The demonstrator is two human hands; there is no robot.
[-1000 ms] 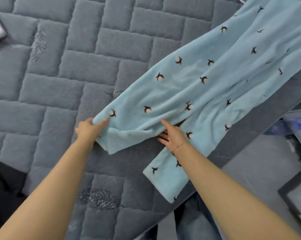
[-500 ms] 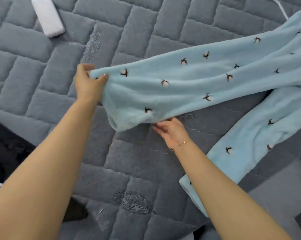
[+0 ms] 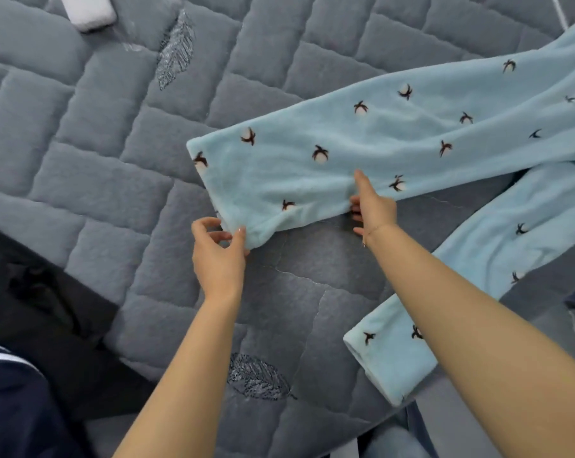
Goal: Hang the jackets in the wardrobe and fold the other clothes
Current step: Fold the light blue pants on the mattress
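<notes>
Light-blue fleece pyjama trousers with small dark bird motifs (image 3: 362,153) lay on a grey quilted mattress cover (image 3: 98,160), one leg's long axis running far right to centre, cuff pointing left; the other leg pointed near. Left hand (image 3: 218,256) pinched the cuff's near corner. Right hand (image 3: 373,206) pressed the leg's near edge, index finger straight, other fingers tucked under. White folded cloth (image 3: 88,9) sat far left.

The pale blue trousers (image 3: 362,150) under my fingers (image 3: 238,238) are thick fleece, plush and matt, dotted with small dark-and-white motifs. The bed (image 3: 98,166) beneath is covered in grey quilted cloth, soft and faintly fuzzy, stitched into blocks with embroidered leaves. At its far-left corner lies a white, towel-like roll (image 3: 88,9).
</notes>
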